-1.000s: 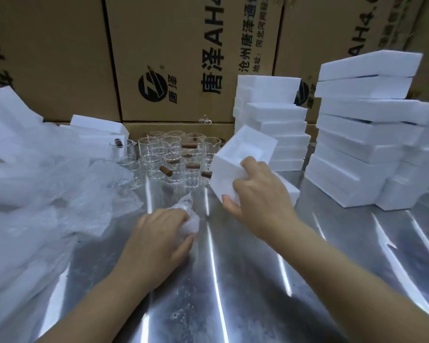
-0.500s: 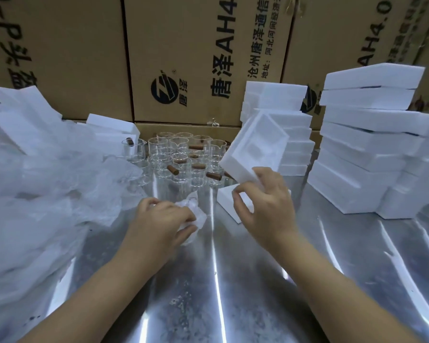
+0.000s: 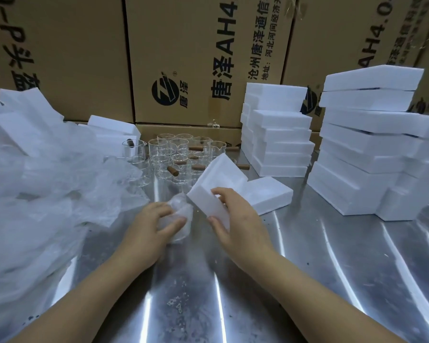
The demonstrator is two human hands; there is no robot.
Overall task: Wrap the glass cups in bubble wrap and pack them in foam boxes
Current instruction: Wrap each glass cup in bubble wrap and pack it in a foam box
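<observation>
Two hands work at the middle of the head view, over a shiny metal table (image 3: 307, 268). The left hand (image 3: 149, 231) has its fingers and thumb curled around a wrapped cup (image 3: 181, 214), a small bundle of clear bubble wrap held low at the table surface. The right hand (image 3: 238, 219) grips a white foam box half (image 3: 213, 184): the thumb is on its near edge and the fingers lie on its upper side. This piece is tilted, with its far end raised. Its near corner is just beside the wrapped cup, and I cannot tell if the two touch. A second foam piece (image 3: 265, 194) lies flat on the table directly behind the right hand.

Further back, many bare glass cups (image 3: 174, 154) stand close together, some with short brown wooden handles (image 3: 172, 171). On the left, a big loose heap of bubble wrap (image 3: 47, 189) covers the table edge, and some white foam pieces (image 3: 112, 129) lie behind it. On the right stand two stacks of foam boxes, a lower stack (image 3: 278, 142) near the cups and a taller stack (image 3: 367, 149) further right. Brown cardboard cartons (image 3: 196, 58) with black printed characters fill the whole background.
</observation>
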